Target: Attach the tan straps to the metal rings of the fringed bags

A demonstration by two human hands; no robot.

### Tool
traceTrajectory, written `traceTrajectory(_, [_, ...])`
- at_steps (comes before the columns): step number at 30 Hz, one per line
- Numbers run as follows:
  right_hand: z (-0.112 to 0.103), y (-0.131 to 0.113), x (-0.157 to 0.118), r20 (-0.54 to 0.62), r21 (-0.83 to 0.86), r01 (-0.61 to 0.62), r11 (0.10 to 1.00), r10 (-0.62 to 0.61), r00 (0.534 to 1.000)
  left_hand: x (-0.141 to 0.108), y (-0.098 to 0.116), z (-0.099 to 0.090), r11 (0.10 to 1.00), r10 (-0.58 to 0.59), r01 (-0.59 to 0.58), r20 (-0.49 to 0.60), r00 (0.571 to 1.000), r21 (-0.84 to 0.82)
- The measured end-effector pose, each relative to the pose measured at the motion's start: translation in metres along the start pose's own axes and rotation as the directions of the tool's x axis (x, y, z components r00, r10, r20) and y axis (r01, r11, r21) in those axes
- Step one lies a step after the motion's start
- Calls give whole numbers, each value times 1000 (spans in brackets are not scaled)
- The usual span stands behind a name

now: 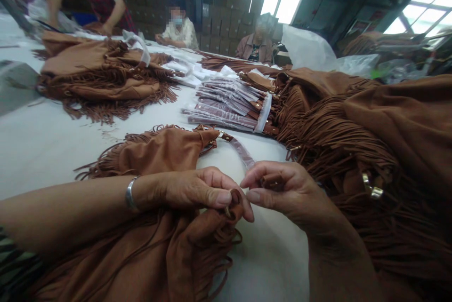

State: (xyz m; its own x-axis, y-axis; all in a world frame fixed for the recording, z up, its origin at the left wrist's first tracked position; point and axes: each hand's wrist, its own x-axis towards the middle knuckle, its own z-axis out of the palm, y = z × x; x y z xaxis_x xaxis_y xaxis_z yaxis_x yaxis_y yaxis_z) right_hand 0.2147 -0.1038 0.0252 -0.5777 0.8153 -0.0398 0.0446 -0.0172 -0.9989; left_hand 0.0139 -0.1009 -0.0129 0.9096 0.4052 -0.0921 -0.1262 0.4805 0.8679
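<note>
A brown fringed suede bag lies on the white table before me, its front part spreading below my left forearm. My left hand, with a silver bracelet at the wrist, pinches a small rolled leather loop on the bag's edge. My right hand is closed around a brown strap wrapped in clear plastic, and its leather end shows between the fingers. The strap's far end joins the bag at a gold-coloured clasp. Both hands' fingertips are close together, almost touching.
Plastic-wrapped straps lie bundled with a white band behind my hands. Fringed bags are heaped along the right, and another pile sits at back left. Across the white table are several people, one standing at far left.
</note>
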Motion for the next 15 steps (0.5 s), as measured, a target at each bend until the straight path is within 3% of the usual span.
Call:
traceTrajectory(4, [10,2,1,131,94,-31,995,18,991,3,-6,-3,994,7,-6,10,1000,-106])
traceTrajectory(8, [14,8,5,156,180,-77,981,49,987,6,-8,-2,993,-11,7,-33,999,-119])
traceTrajectory(10, [16,10,8,102,180,-83,980,66,993,5,-6,1,996,-4,-1,-48,999,-94])
traceTrajectory(12, [17,10,9,-21,147,-38,988,42,999,2,-2,5,997,-20,15,-62,998,-72])
traceTrajectory(15, [20,6,9,-186,111,76,991,-55,981,-5,9,17,998,-24,12,-207,978,-60])
